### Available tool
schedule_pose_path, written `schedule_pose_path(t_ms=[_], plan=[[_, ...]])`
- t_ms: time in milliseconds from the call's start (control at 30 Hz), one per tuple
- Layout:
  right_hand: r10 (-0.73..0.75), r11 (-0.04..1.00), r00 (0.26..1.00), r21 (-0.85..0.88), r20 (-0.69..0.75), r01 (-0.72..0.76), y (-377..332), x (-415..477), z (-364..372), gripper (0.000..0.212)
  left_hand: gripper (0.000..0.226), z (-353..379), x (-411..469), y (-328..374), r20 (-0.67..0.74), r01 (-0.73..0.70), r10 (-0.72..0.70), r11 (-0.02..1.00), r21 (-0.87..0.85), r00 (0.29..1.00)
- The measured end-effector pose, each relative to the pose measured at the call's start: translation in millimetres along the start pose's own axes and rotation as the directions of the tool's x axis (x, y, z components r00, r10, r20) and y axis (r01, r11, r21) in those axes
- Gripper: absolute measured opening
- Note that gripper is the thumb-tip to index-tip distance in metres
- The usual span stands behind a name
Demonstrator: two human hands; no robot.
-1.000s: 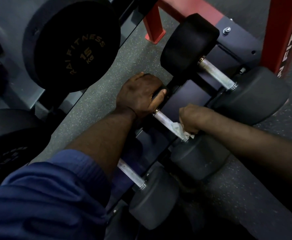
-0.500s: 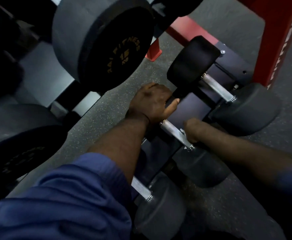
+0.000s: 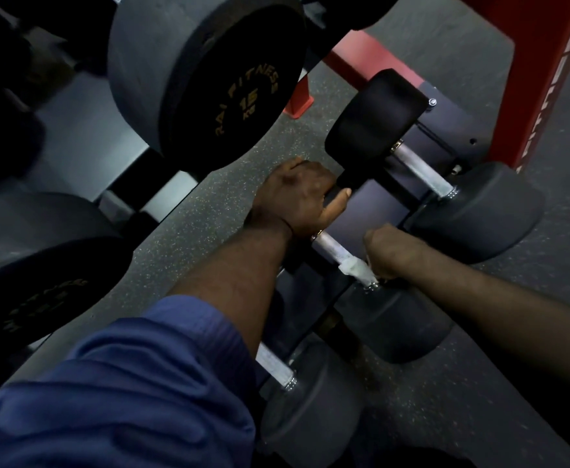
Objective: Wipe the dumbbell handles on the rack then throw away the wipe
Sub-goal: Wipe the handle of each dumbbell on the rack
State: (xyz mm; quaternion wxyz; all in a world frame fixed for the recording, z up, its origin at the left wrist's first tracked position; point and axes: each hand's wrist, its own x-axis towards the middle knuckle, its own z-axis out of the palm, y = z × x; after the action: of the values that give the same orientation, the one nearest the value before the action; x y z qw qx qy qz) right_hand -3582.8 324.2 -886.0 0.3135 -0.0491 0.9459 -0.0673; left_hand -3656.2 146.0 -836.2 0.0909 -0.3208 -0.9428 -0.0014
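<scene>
Sleeve (image 3: pixel 108 400), blue and pushed up, fills the near left corner. Three dumbbells lie side by side on the low rack (image 3: pixel 378 211), each with a bare metal bar between dark heads. The nearest dumbbell (image 3: pixel 310 407) lies untouched, partly under the forearm. Both hands are on the middle dumbbell (image 3: pixel 395 325). The right hand (image 3: pixel 395 255) is a closed fist, its fingers wrapped round the one white wipe (image 3: pixel 354 268), which is bunched on the handle (image 3: pixel 331 246) just beside the right head. The left hand (image 3: pixel 297 197) has its fingers curled over the bar's left end, thumb stretched out, hiding that head. The far dumbbell (image 3: pixel 371 130) lies free beyond them. Above left, two larger dumbbell heads (image 3: pixel 209 79) show, the upper one marked 15 KG. A red frame (image 3: pixel 540 62) stands farthest, on speckled floor (image 3: pixel 462 417).
</scene>
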Motion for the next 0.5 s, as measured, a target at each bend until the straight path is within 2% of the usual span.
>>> schedule_pose_path(t_ms=[100, 267, 367, 500], plan=[[-0.012, 1.000, 1.000, -0.023, 0.009, 0.013, -2, 3, 9, 0.035, 0.046, 3, -2, -2, -0.026, -0.020, 0.019, 1.000, -0.013, 0.999], [-0.040, 0.999, 0.993, 0.003, 0.109, 0.040, -2, 10, -5, 0.040, 0.044, -4, -1, 1, -0.001, -0.011, 0.011, 1.000, -0.003, 1.000], [-0.014, 0.995, 0.986, -0.098, 0.164, 0.031, 0, 6, -11, 0.037, 0.043, -2, -1, 0, -0.004, -0.013, 0.013, 1.000, 0.007, 1.000], [0.008, 0.995, 0.972, -0.095, 0.237, 0.015, -6, 20, -4, 0.047, 0.042, 0, -2, 0, -0.009, -0.021, 0.021, 1.000, -0.007, 1.000]])
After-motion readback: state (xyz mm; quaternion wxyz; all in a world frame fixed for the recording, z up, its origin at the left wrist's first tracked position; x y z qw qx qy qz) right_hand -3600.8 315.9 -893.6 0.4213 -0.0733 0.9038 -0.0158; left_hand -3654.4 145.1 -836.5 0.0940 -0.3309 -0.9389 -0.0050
